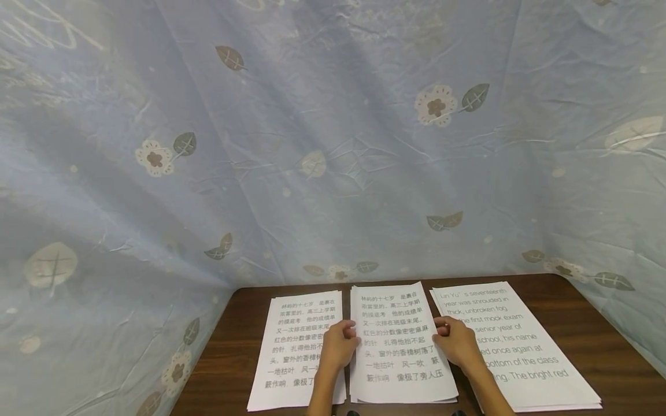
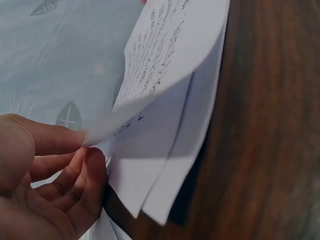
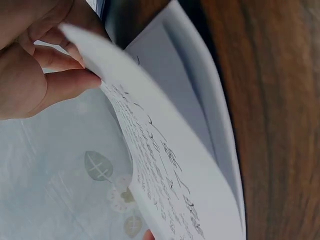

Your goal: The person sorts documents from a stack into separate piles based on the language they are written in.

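Note:
A printed sheet of paper (image 1: pixel 398 346) with Chinese text lies over the middle stack in the head view. My left hand (image 1: pixel 339 345) pinches its left edge, and my right hand (image 1: pixel 458 342) pinches the right edge. Seen from the left wrist, the sheet (image 2: pixel 175 45) curves up between thumb and fingers, lifted off the papers (image 2: pixel 145 170) below. In the right wrist view the thumb and fingers of the right hand (image 3: pixel 50 70) grip the sheet's raised edge, with more paper (image 3: pixel 177 65) underneath.
To the left is a stack of Chinese-text sheets (image 1: pixel 296 346), partly behind the left hand. On the right lies a stack of larger-print English sheets (image 1: pixel 531 358). All rest on a dark wooden table (image 1: pixel 224 352). A pale blue patterned cloth (image 1: pixel 364 144) hangs behind the table.

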`<state>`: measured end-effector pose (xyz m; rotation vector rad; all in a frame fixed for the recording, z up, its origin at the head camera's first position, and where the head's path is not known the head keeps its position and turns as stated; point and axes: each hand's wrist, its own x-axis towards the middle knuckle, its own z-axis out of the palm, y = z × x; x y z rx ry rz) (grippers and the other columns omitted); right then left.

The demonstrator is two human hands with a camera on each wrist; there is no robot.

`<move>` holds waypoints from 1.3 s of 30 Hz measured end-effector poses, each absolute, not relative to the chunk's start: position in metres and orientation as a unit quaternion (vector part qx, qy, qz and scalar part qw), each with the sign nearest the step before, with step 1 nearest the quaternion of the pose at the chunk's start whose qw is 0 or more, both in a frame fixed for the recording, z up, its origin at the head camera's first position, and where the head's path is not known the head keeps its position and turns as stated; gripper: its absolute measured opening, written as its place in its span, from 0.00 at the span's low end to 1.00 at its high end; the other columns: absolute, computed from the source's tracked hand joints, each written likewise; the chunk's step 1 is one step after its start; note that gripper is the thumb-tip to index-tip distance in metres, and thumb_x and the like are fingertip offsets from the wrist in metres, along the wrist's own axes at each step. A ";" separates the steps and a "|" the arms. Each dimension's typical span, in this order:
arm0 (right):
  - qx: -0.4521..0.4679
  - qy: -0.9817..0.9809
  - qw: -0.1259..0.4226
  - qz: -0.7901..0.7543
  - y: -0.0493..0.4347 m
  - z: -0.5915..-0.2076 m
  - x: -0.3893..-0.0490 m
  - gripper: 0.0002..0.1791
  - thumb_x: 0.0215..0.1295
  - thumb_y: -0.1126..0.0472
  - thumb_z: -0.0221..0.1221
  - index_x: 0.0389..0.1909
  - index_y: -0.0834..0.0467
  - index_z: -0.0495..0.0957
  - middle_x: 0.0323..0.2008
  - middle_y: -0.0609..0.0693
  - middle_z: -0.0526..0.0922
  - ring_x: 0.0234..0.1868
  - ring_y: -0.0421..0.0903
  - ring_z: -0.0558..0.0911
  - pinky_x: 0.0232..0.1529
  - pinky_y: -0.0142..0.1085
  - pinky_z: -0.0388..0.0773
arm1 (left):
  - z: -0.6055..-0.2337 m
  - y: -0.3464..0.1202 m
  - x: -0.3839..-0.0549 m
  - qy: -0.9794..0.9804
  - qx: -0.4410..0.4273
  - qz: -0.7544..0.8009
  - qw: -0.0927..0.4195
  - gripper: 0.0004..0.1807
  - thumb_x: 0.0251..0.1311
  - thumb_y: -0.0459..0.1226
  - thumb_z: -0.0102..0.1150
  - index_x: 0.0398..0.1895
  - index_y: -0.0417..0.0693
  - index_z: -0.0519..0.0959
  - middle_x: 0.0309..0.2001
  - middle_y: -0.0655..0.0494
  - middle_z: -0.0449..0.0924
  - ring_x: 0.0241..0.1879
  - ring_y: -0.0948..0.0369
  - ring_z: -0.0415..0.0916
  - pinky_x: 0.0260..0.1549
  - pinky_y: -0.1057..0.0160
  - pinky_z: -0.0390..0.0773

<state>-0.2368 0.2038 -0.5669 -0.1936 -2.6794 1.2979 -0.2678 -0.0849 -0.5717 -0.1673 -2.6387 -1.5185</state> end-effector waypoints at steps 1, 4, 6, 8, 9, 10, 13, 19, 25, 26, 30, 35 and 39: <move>-0.066 -0.895 0.081 0.434 0.204 -0.567 -0.237 0.25 0.63 0.68 0.66 0.61 0.71 0.80 0.39 0.55 0.88 0.36 0.46 0.85 0.37 0.36 0.79 | -0.572 -0.084 -0.268 -0.866 -0.054 -0.495 0.047 0.24 0.58 0.28 0.70 0.60 0.35 0.84 0.38 0.52 0.86 0.33 0.64 0.80 0.30 0.67 0.81; -0.069 -0.892 0.085 0.439 0.205 -0.566 -0.238 0.25 0.63 0.68 0.66 0.62 0.71 0.80 0.40 0.56 0.88 0.37 0.47 0.85 0.37 0.36 0.79 | -0.571 -0.083 -0.268 -0.868 -0.053 -0.491 0.048 0.24 0.58 0.28 0.70 0.60 0.37 0.84 0.39 0.52 0.86 0.32 0.64 0.80 0.30 0.68 0.81; -0.071 -0.890 0.086 0.442 0.205 -0.566 -0.238 0.25 0.63 0.68 0.66 0.62 0.71 0.80 0.40 0.56 0.88 0.37 0.46 0.85 0.37 0.36 0.79 | -0.571 -0.084 -0.268 -0.869 -0.052 -0.490 0.048 0.24 0.58 0.28 0.70 0.60 0.37 0.84 0.39 0.52 0.86 0.32 0.64 0.80 0.30 0.68 0.81; -0.071 -0.888 0.085 0.447 0.204 -0.567 -0.238 0.25 0.63 0.68 0.66 0.62 0.71 0.80 0.40 0.56 0.89 0.36 0.46 0.85 0.36 0.35 0.78 | -0.570 -0.085 -0.268 -0.868 -0.053 -0.491 0.047 0.24 0.58 0.28 0.69 0.61 0.38 0.84 0.39 0.52 0.86 0.33 0.64 0.80 0.30 0.68 0.82; -0.070 -0.887 0.084 0.449 0.204 -0.567 -0.238 0.25 0.64 0.68 0.66 0.62 0.71 0.80 0.41 0.56 0.89 0.37 0.46 0.85 0.36 0.35 0.78 | -0.570 -0.085 -0.268 -0.868 -0.053 -0.491 0.046 0.24 0.59 0.28 0.69 0.61 0.38 0.84 0.40 0.52 0.86 0.33 0.64 0.80 0.30 0.68 0.81; -0.070 -0.885 0.082 0.452 0.203 -0.567 -0.238 0.25 0.64 0.68 0.66 0.62 0.70 0.80 0.41 0.56 0.89 0.37 0.46 0.85 0.36 0.35 0.78 | -0.570 -0.086 -0.268 -0.868 -0.052 -0.492 0.044 0.24 0.59 0.28 0.69 0.61 0.38 0.83 0.40 0.52 0.86 0.33 0.64 0.79 0.30 0.68 0.81; -0.066 -0.880 0.075 0.465 0.201 -0.566 -0.237 0.26 0.65 0.68 0.65 0.63 0.70 0.79 0.43 0.57 0.89 0.38 0.46 0.86 0.36 0.34 0.80 | -0.571 -0.090 -0.269 -0.865 -0.051 -0.498 0.040 0.24 0.60 0.28 0.68 0.62 0.38 0.83 0.41 0.51 0.85 0.32 0.63 0.80 0.28 0.69 0.81; -0.058 -0.874 0.073 0.477 0.195 -0.564 -0.236 0.26 0.64 0.67 0.67 0.63 0.70 0.80 0.44 0.57 0.88 0.40 0.46 0.86 0.38 0.35 0.81 | -0.568 -0.097 -0.268 -0.859 -0.045 -0.508 0.038 0.24 0.60 0.27 0.68 0.62 0.37 0.83 0.42 0.49 0.85 0.31 0.63 0.80 0.26 0.68 0.82; -0.061 -0.862 0.062 0.499 0.188 -0.562 -0.235 0.25 0.66 0.66 0.66 0.64 0.68 0.80 0.47 0.59 0.88 0.41 0.47 0.87 0.38 0.37 0.82 | -0.565 -0.104 -0.268 -0.864 -0.044 -0.500 0.043 0.23 0.61 0.28 0.68 0.61 0.39 0.84 0.42 0.50 0.86 0.33 0.62 0.81 0.28 0.66 0.82; -0.061 -0.859 0.061 0.505 0.186 -0.562 -0.235 0.26 0.66 0.66 0.66 0.64 0.69 0.79 0.47 0.60 0.88 0.41 0.47 0.87 0.38 0.37 0.82 | -0.564 -0.106 -0.268 -0.863 -0.045 -0.501 0.043 0.23 0.61 0.27 0.67 0.61 0.39 0.84 0.43 0.49 0.86 0.33 0.62 0.81 0.27 0.67 0.82; -0.061 -0.844 0.060 0.530 0.176 -0.561 -0.237 0.26 0.67 0.65 0.65 0.65 0.69 0.78 0.49 0.62 0.86 0.40 0.47 0.87 0.38 0.38 0.85 | -0.563 -0.116 -0.268 -0.863 -0.045 -0.500 0.048 0.23 0.62 0.27 0.65 0.62 0.38 0.84 0.43 0.48 0.85 0.31 0.61 0.82 0.25 0.68 0.82; -0.068 -0.830 0.062 0.549 0.155 -0.560 -0.239 0.25 0.68 0.65 0.65 0.65 0.68 0.79 0.50 0.62 0.85 0.41 0.48 0.87 0.39 0.39 0.85 | -0.563 -0.136 -0.267 -0.858 -0.033 -0.510 0.053 0.22 0.64 0.28 0.63 0.63 0.37 0.83 0.43 0.48 0.85 0.31 0.60 0.82 0.26 0.68 0.83; -0.072 -0.822 0.064 0.561 0.136 -0.563 -0.240 0.24 0.67 0.65 0.66 0.63 0.67 0.80 0.49 0.61 0.86 0.41 0.48 0.87 0.40 0.40 0.85 | -0.562 -0.154 -0.268 -0.854 -0.026 -0.516 0.054 0.22 0.64 0.28 0.62 0.63 0.35 0.82 0.44 0.46 0.84 0.32 0.59 0.82 0.27 0.66 0.84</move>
